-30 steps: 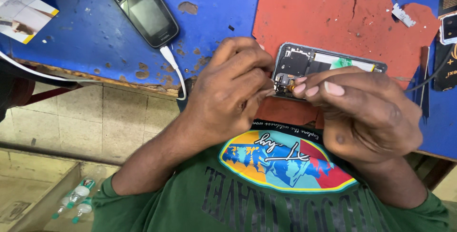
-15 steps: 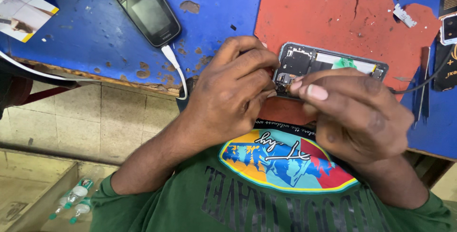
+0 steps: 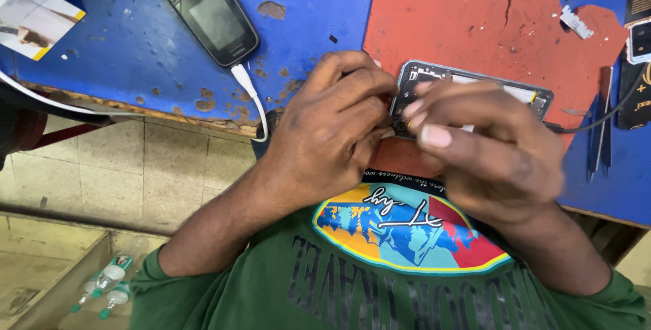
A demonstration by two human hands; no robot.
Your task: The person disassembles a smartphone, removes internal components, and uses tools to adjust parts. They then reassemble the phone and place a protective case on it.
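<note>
Two hands on one opened smartphone (image 3: 475,93), which sits on the red mat (image 3: 461,25) near the blue table's (image 3: 122,52) front edge. Since a second ago my right hand (image 3: 488,147) has slid left across the phone; fingers curled, pinching at its left end. Left hand (image 3: 325,127) closed around that same corner. Tight spot: tweezers (image 3: 600,127) right of the mat, keypad phone (image 3: 203,11) to its left.

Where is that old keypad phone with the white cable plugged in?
The keypad phone lies at the upper left on the blue table, left of the red mat.
</note>
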